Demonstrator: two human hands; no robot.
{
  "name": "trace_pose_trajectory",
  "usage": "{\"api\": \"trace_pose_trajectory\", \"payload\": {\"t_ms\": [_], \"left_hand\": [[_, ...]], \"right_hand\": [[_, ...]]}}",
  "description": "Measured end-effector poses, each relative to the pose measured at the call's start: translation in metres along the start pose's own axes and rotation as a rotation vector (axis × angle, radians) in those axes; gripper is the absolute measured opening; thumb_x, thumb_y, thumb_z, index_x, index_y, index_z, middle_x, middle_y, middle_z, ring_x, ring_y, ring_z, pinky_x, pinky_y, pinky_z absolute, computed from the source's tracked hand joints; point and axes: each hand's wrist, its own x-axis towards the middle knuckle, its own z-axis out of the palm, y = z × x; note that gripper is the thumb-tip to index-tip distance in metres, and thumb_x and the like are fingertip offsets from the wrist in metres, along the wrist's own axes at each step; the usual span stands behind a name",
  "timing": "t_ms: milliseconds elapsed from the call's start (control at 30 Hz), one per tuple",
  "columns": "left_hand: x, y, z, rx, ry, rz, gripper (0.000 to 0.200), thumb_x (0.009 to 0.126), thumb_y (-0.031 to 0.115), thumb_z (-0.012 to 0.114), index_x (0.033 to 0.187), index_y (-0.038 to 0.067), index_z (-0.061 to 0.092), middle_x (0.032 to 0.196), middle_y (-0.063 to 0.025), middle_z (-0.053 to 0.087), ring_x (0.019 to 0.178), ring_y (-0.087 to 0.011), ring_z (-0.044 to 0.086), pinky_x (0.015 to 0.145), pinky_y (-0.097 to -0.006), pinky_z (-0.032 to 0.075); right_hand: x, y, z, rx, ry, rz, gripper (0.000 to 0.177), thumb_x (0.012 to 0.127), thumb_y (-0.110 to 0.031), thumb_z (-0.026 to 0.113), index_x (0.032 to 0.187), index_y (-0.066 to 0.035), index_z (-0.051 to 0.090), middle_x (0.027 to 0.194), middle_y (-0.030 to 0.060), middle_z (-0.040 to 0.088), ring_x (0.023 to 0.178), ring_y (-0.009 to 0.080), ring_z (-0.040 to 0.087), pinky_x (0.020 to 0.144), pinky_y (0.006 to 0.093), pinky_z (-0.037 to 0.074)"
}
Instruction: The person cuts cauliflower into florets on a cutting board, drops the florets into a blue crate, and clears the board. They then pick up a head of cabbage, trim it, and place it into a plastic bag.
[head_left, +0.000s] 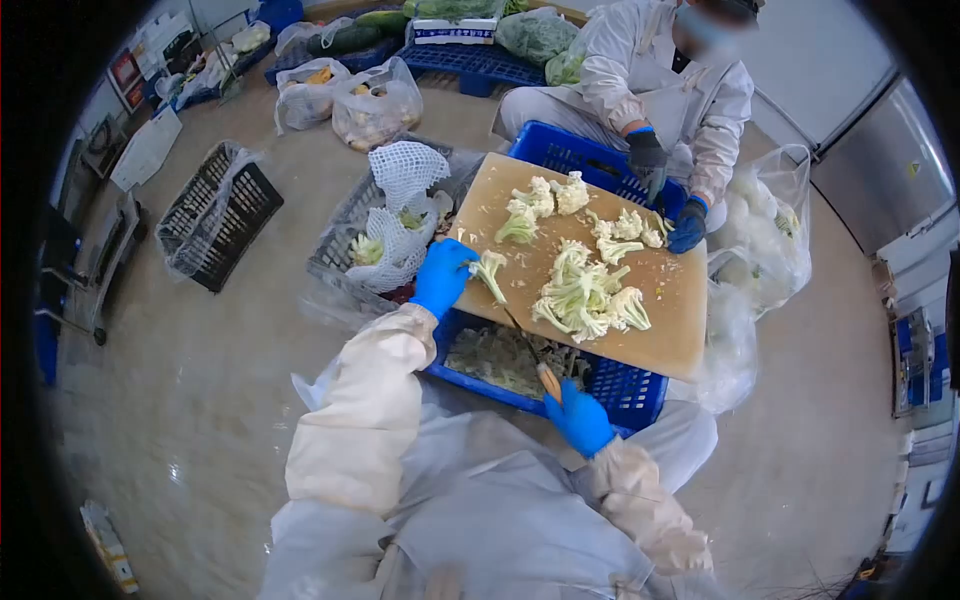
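Note:
My left hand (443, 277), in a blue glove, pinches a cauliflower floret (488, 272) at the left edge of a tan cutting board (660, 345). My right hand (580, 418), also blue-gloved, grips a knife (548, 381) by its wooden handle near the board's front edge. The dark, narrow blade points up and left, its tip close to the floret's stem. A heap of cut cauliflower (585, 295) lies mid-board, with more pieces (540, 203) farther back. The board rests across blue crates, and the near crate (500, 392) holds pale trimmings.
Opposite me sits a co-worker (660, 110) with gloved hands at the board's far right edge. A grey crate (335, 235) with foam netting stands left of the board. Farther left is a black crate (220, 215). Bagged white vegetables (765, 215) sit at right.

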Motion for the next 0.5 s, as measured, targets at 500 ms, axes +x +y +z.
{"api": "trace_pose_trajectory", "payload": {"t_ms": [500], "left_hand": [[-0.006, -0.023, -0.015, -0.329, 0.019, -0.347, 0.015, 0.071, 0.001, 0.061, 0.084, 0.005, 0.063, 0.082, -0.009, 0.061, 0.072, -0.0182, 0.059, 0.066, -0.0286, 0.047]], "right_hand": [[0.044, -0.028, 0.008, 0.219, 0.153, 0.012, 0.033, 0.086, -0.036, 0.053, 0.085, -0.003, 0.046, 0.063, 0.0229, 0.058, 0.058, 0.0403, 0.058, 0.049, 0.0499, 0.043]]}}
